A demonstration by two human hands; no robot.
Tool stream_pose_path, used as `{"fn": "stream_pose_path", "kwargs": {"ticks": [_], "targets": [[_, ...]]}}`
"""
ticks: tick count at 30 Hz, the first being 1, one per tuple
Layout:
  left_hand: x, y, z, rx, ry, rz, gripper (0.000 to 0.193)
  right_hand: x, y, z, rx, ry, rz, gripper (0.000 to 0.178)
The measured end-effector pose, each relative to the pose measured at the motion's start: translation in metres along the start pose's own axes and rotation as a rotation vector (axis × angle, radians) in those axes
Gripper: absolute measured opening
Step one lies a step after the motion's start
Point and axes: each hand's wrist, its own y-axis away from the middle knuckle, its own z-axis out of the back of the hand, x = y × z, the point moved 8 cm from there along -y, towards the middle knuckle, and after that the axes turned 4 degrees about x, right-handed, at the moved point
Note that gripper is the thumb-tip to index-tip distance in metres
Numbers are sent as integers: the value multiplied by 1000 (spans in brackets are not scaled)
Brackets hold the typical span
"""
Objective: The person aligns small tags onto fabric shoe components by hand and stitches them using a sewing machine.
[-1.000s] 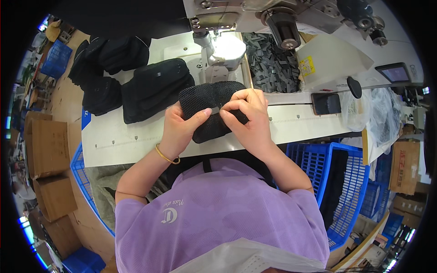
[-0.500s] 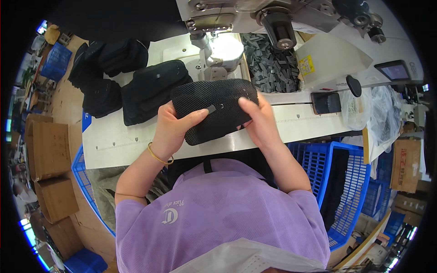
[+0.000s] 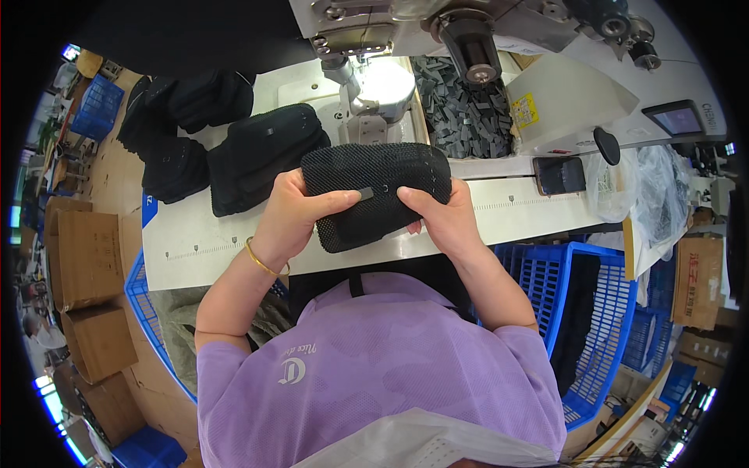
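Between my two hands I hold a black mesh fabric piece (image 3: 367, 171), tilted above the front of the white sewing table. My left hand (image 3: 292, 214) grips its left end, the thumb pressing a small grey tab (image 3: 366, 193) against the mesh. My right hand (image 3: 449, 218) holds the right end; its thumb lies on the fabric beside a small light mark, its other fingers mostly hidden underneath. Just beyond the piece stands the lit sewing machine (image 3: 363, 101). Left of it lies a stack of similar black pieces (image 3: 269, 152).
More black pieces (image 3: 175, 168) lie at the table's left. A tray of loose grey tabs (image 3: 468, 117) sits right of the machine. A phone (image 3: 559, 176) and clear plastic bags (image 3: 651, 187) lie farther right. Blue baskets (image 3: 589, 335) flank me below the table; cardboard boxes (image 3: 86, 257) stand left.
My right thumb has slid down and left over the mesh, closer to the small mark. The black piece has shifted slightly right and down, with both hands still on it.
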Motion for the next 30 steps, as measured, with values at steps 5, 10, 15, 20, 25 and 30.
{"fn": "stream_pose_path", "kwargs": {"ticks": [5,10,15,20,25,30], "targets": [[-5,-3,-1,14,1,14,25,3,-3,-2,33,-7,14,11],[-23,-8,-3,47,-51,-27,27,15,-3,-4,-41,12,-4,12],[-53,-24,-5,58,-28,-116,29,47,-11,-20,-79,68,135,13],[-69,-55,7,-55,130,-43,25,83,-46,-22,-131,167,281,7],[-81,-70,14,-105,96,-49,15,91,-66,-16,-147,69,289,12],[-84,-69,10,-90,91,-33,17,88,-64,-15,-142,21,266,15]]}}
